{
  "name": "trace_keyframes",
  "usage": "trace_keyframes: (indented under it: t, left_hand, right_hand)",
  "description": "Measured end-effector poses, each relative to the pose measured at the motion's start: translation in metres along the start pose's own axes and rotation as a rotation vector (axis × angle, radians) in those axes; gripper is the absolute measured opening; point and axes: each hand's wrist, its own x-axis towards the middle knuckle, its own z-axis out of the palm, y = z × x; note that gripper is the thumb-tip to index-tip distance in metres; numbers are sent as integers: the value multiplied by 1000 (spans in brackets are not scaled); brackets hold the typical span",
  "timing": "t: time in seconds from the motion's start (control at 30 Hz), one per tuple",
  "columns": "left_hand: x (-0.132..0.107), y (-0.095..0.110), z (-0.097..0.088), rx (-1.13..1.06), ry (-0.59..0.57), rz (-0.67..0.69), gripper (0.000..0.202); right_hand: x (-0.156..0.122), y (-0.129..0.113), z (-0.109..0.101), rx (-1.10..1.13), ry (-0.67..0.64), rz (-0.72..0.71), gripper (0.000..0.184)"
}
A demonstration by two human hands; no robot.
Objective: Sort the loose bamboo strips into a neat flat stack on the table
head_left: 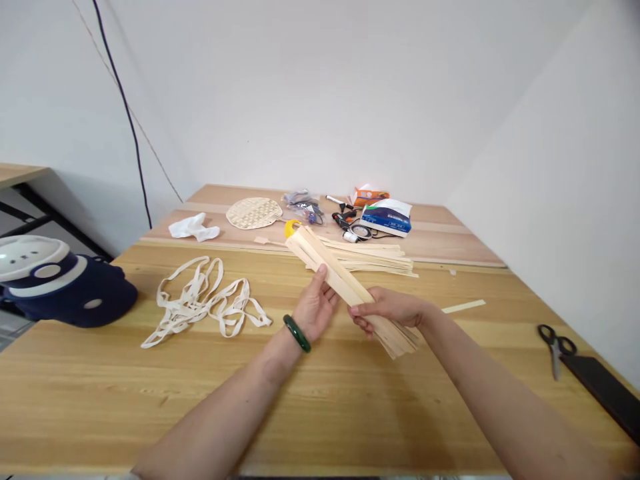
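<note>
A bundle of pale flat strips [345, 280] is held over the middle of the table [320, 420] by the left hand [316, 310] and right hand [387, 310].
The left hand holds the bundle toward its far end, thumb on top; the right hand closes around it nearer the other end. Loose strips [385, 263] lie just beyond, and a round woven fan [254, 213] rests near the far edge. Tangled white tape [185, 309] lies toward the left edge; 1 single strip [465, 307] and black-handled scissors [555, 345] lie toward the right edge.
</note>
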Motion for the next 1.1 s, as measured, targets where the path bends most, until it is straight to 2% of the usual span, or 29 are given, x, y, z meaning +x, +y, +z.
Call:
trace_keyframes:
  t: [0.07, 0.17, 0.3, 0.4, 0.57, 0.73, 0.8, 0.87, 1.0, 1.1]
  left_hand:
    - [1, 1, -1, 10, -8, -15, 32]
    - [1, 0, -5, 50, -8, -61, 23]
    - [-1, -6, -14, 134, 10, -155, 19]
    - [-2, -8, -19, 183, 30, -180, 17]
    - [-7, -9, -24, 279, 42, -175, 21]
    - [-11, -12, -31, 376, 43, -194, 32]
    - [-11, -12, -33, 403, 42, -206, 35]
    - [-12, -11, -36, 428, 38, -222, 40]
    - [-13, -7, -41, 478, 30, -253, 50]
    - [-13, -6, -41, 519, 35, -261, 53]
  right_hand:
    - [4, -1, 0, -235, 32, -20, 35]
    - [12, -2, -10, -587, 200, -23, 31]
    - [22, 0, -45, -836, 483, 31, 28]
    - [28, 4, -78, -1007, 602, 102, 29]
    - [42, 13, -121, -1188, 649, 117, 35]
    - [61, 18, -146, -1256, 604, 81, 48]
    - [59, 21, -148, -1257, 600, 63, 60]
    - [45, 27, -146, -1252, 641, 58, 60]
    - [-13, 55, -124, -1260, 740, 135, 34]
    - [-58, 87, -99, -1278, 692, 189, 24]
